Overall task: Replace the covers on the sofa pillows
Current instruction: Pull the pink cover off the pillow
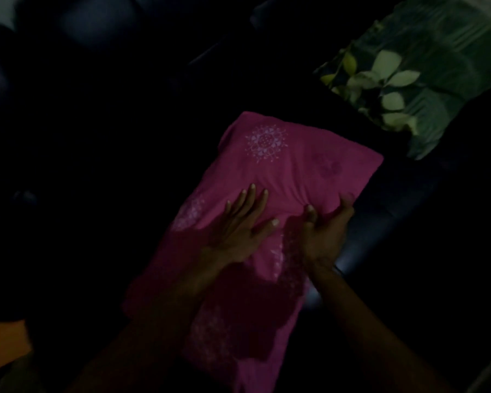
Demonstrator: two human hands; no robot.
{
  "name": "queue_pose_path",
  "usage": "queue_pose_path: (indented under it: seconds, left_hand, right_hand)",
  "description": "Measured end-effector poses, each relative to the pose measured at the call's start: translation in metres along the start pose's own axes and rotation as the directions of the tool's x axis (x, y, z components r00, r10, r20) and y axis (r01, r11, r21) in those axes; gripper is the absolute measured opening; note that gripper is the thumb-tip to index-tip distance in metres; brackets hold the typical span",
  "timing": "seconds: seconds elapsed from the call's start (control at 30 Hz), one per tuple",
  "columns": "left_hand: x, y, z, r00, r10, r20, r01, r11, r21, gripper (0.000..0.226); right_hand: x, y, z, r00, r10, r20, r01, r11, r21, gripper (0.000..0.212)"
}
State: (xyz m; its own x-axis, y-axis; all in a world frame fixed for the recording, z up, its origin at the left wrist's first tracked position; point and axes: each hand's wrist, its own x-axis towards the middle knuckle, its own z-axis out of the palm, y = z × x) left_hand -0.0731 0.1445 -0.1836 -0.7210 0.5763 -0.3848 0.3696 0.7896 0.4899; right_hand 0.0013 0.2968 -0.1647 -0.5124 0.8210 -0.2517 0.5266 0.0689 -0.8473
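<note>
A pillow in a pink cover [295,165] with pale round patterns lies across a dark sofa seat in dim light. My left hand [243,225] lies flat on its middle, fingers straight and spread, pressing the fabric. My right hand [325,232] grips the pillow's right edge, thumb on top and fingers curled round the side, bunching the pink cloth. The cover's near end hangs loose toward me.
A second pillow in a green leaf-print cover [414,80] lies at the upper right on the dark sofa [97,26]. An orange patch [3,340] shows at the lower left. Most of the surroundings are too dark to make out.
</note>
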Motion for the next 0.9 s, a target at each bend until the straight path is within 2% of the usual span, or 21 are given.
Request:
queue_pose_path:
  seconds: [0.07,0.2,0.3,0.4,0.53,0.67,0.9]
  left_hand:
    - [0.027,0.010,-0.004,0.997,0.069,-0.017,-0.067,0.995,0.079,0.075]
    - [0.058,0.011,0.002,0.999,0.050,-0.017,-0.045,0.971,0.234,0.080]
    - [0.067,0.001,0.019,0.992,0.091,-0.090,-0.067,0.967,0.244,0.076]
    - [0.076,-0.013,0.036,0.975,0.138,-0.176,-0.095,0.969,0.230,0.070]
    - [0.088,-0.023,0.046,0.959,0.186,-0.214,-0.130,0.959,0.251,0.068]
    - [0.093,-0.028,0.053,0.951,0.216,-0.223,-0.155,0.953,0.261,0.066]
    - [0.109,-0.040,0.063,0.919,0.301,-0.254,-0.225,0.930,0.290,0.065]
  right_hand:
    - [0.039,0.003,-0.014,1.000,0.019,0.017,-0.017,0.993,-0.113,0.065]
    - [0.077,0.024,-0.025,0.941,0.244,0.234,-0.143,0.914,-0.379,0.084]
    - [0.072,0.048,-0.010,0.925,0.229,0.304,-0.107,0.923,-0.370,0.084]
    - [0.068,0.071,0.016,0.970,0.134,0.204,-0.054,0.933,-0.356,0.082]
    - [0.068,0.089,0.041,0.996,0.068,0.051,-0.040,0.907,-0.420,0.082]
    - [0.069,0.094,0.047,0.999,0.054,0.005,-0.046,0.885,-0.462,0.082]
    - [0.071,0.096,0.054,0.998,0.039,-0.051,-0.057,0.902,-0.429,0.079]
